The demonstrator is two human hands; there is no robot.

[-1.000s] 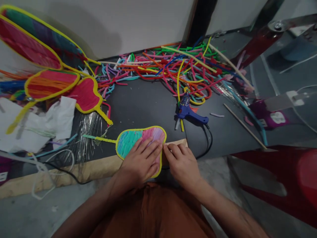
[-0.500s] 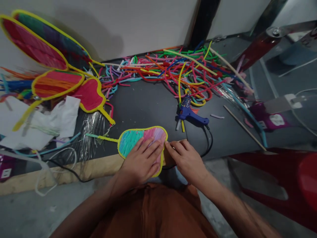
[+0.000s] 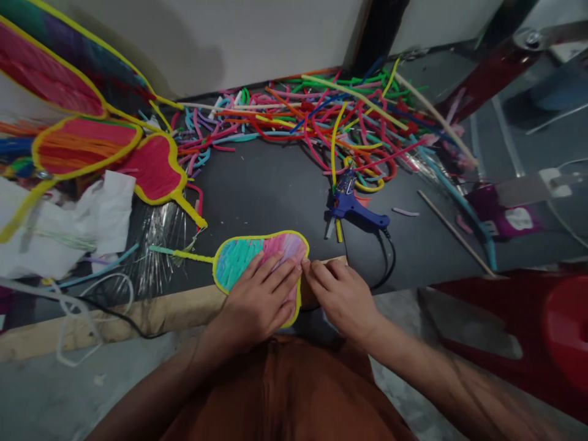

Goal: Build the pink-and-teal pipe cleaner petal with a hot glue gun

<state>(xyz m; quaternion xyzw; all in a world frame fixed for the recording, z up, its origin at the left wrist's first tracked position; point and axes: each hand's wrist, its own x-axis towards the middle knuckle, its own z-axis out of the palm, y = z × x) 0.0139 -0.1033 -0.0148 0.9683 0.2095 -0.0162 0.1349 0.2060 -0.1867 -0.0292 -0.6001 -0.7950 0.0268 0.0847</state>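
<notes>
A wing-shaped panel (image 3: pixel 245 260) of turquoise, pink and lilac pipe cleaners lies at the table's front edge. A fuzzy yellow border and a stem pointing left frame it. My left hand (image 3: pixel 261 294) rests flat over its pink part, fingers stretched out. At the panel's right side, my right hand (image 3: pixel 342 297) has bent fingers drawn together with their tips on the yellow border. The thumb of that hand is mostly hidden. Above my right hand lies a blue hot glue gun (image 3: pixel 356 208) on its side, its black cord curling down.
Loose coloured pipe cleaners (image 3: pixel 316 122) are heaped along the wall. Larger yellow-edged wings (image 3: pixel 158 168) stand at the left, above crumpled white paper (image 3: pixel 110 208). A thin stick (image 3: pixel 454 233) lies at the right, near a red can (image 3: pixel 500 70) and a red stool (image 3: pixel 496 324).
My right fingertips have shifted slightly along the panel's yellow border and bunched closer together. My left hand stays flat on the panel. The whole view has shifted a little.
</notes>
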